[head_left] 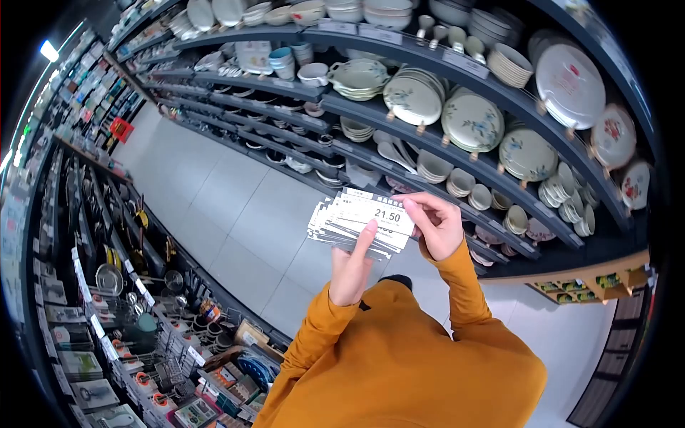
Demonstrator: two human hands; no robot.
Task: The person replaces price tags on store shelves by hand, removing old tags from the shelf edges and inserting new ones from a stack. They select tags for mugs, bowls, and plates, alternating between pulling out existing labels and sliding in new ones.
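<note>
A fanned stack of white price tags (335, 220) is held in front of my body, and the top one reads 21.50. My left hand (351, 269) grips the stack from below, its thumb pressed on the front and its other fingers mostly hidden behind. At the upper right corner of the top tag, my right hand (437, 222) pinches the edge between thumb and fingers. Both hands are closed, close together, above the floor of a shop aisle.
Dark shelves (421, 57) on the right carry plates (472, 121), bowls (433, 167) and spoons. Racks of kitchen tools (143, 321) line the left side. Between them runs a grey tiled floor (207, 189), with a red basket-like object (121, 129) at the far end.
</note>
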